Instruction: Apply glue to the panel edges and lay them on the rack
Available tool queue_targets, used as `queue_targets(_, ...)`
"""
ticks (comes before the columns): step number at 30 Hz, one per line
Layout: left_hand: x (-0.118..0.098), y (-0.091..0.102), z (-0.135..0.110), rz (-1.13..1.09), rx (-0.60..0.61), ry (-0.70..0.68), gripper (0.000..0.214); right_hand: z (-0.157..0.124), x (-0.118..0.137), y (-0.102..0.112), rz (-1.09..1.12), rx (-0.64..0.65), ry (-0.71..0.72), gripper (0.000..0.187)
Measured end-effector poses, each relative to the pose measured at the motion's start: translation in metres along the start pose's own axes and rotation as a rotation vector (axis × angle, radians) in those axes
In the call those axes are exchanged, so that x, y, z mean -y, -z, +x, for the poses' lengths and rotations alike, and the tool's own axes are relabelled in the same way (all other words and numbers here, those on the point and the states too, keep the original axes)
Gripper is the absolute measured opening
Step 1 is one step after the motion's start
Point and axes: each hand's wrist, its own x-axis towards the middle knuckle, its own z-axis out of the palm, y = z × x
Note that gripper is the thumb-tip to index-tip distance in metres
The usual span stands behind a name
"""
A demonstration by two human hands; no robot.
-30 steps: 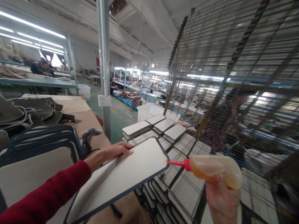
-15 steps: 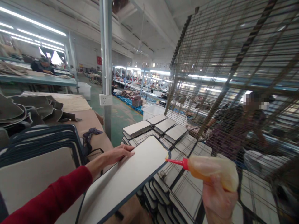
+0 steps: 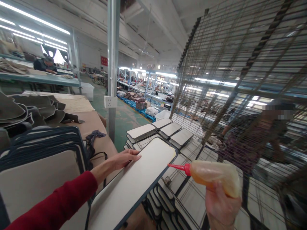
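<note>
My left hand [image 3: 127, 158] grips the far left edge of a white panel with a dark blue border [image 3: 136, 179], thumb on top and fingers underneath. The panel is tilted, its far end raised. In my right hand [image 3: 222, 203] is a squeeze bottle [image 3: 216, 177] of amber liquid, lying nearly level, its red nozzle pointing left. The nozzle tip is at the panel's right edge, just below the rounded far corner. A thin yellowish line of the liquid shows along that corner. The fingers behind the bottle are partly hidden.
A stack of similar dark-edged panels [image 3: 45, 179] stands at left, by dark grey cut pieces [image 3: 33, 108] on a table. More panels [image 3: 181, 137] lie on wire racks ahead. A raised wire rack [image 3: 230, 64] leans at right, with a person [image 3: 254, 140] behind it. A metal post [image 3: 112, 70] rises ahead.
The nozzle tip has moved from the panel's rounded corner down along its right edge, toward me. The person behind the rack has shifted right, and a white bin ahead has moved right.
</note>
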Motion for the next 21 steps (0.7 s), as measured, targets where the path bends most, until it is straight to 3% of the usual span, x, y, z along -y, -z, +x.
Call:
queue_targets(7,-0.003,-0.004,-0.002,0.010,-0.023,0.000,0.042,-0.005,0.012,-0.008,-0.066,-0.036,-0.072,0.040)
queue_targets(15,-0.019,-0.015,-0.011,0.043,-0.071,0.018,0.046,-0.009,0.019,-0.017,0.128,0.009,-0.148,0.042)
queue_targets(21,-0.024,-0.018,-0.011,0.016,-0.123,0.033,0.048,-0.008,0.007,-0.007,-0.035,0.186,-0.039,0.036)
